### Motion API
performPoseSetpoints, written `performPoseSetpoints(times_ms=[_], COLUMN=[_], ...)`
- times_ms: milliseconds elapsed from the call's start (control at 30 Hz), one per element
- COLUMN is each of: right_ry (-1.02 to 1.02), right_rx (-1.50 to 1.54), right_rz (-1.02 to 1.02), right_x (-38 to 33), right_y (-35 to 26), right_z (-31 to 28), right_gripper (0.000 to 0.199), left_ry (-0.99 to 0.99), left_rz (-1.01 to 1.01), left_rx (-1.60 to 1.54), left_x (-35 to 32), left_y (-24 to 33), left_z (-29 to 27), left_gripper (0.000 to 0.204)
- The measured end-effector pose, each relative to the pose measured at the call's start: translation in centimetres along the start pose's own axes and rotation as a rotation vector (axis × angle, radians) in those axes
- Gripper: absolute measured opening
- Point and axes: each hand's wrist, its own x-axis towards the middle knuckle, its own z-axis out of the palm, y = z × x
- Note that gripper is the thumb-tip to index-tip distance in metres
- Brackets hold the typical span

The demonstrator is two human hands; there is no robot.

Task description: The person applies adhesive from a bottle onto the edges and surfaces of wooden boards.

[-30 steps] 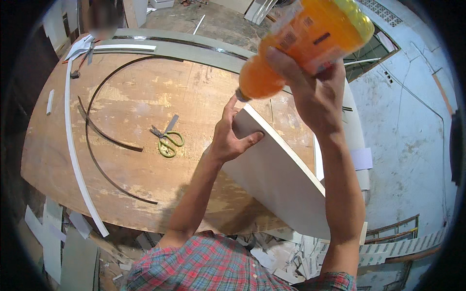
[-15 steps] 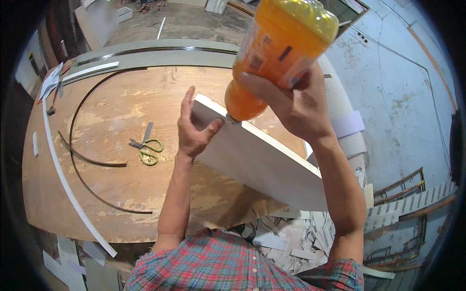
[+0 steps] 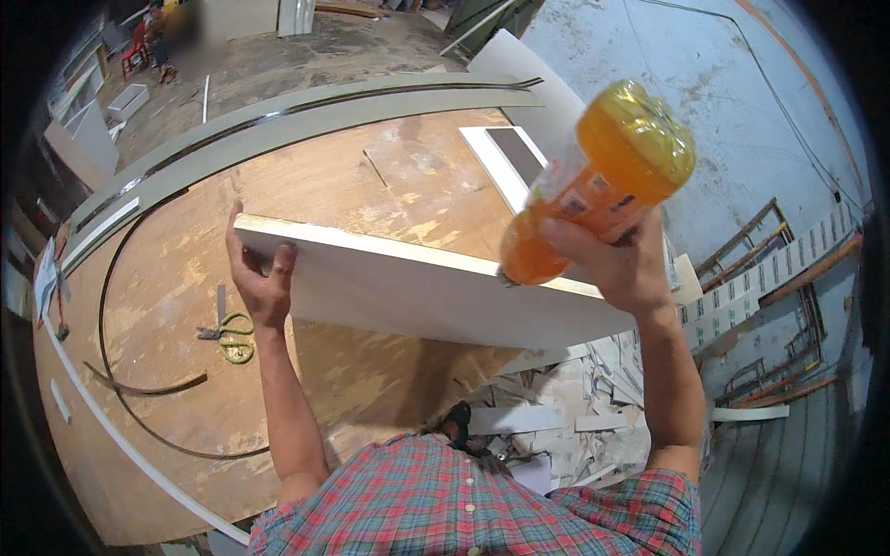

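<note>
My left hand [image 3: 262, 278] grips the left end of a white board [image 3: 436, 292], thumb on the near face and fingers behind. The board stands on its long edge, its narrow top edge facing up. In my right hand [image 3: 621, 264] is a plastic bottle [image 3: 603, 176] of orange liquid, tilted with its neck down. The bottle's mouth is at the board's top edge, toward the right half. A pale, shiny strip runs along that edge. Scissors [image 3: 228, 335] with green handles lie on the wooden table [image 3: 315, 176], near my left forearm.
Dark edging strips [image 3: 109, 278] curve over the table's left side. A long white strip [image 3: 139, 440] bends along the left edge. White frame pieces [image 3: 501, 171] lie at the far right. Scraps [image 3: 593, 398] cover the floor below. A blue wall [image 3: 723, 111] rises on the right.
The bottle has moved right along the board's top edge, from near the left end toward the right half. My view has shifted right, and the left hand keeps its hold on the board.
</note>
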Motion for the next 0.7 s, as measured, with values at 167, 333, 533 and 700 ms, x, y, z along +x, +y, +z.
performPoseSetpoints(times_ms=[167, 333, 533, 700], right_ry=[0.161, 0.166, 0.125, 0.004], right_rx=[0.074, 0.001, 0.216, 0.276], right_rz=[0.030, 0.103, -0.032, -0.142], right_x=[-2.5, -3.4, -0.6, 2.6], right_y=[0.2, 1.4, -1.1, -3.1], right_z=[-3.5, -3.7, 3.0, 9.1], right_gripper=[0.023, 0.036, 0.028, 0.025], left_ry=[0.016, 0.008, -0.018, -0.023], left_rz=[0.026, 0.028, 0.006, 0.038], left_rx=[-0.016, -0.015, -0.087, -0.007], left_x=[0.1, 0.0, 0.0, 0.1], left_y=[-0.9, -1.1, 0.3, 0.6], left_z=[-0.2, -0.2, -0.2, -0.5], left_gripper=[0.098, 0.097, 0.096, 0.095])
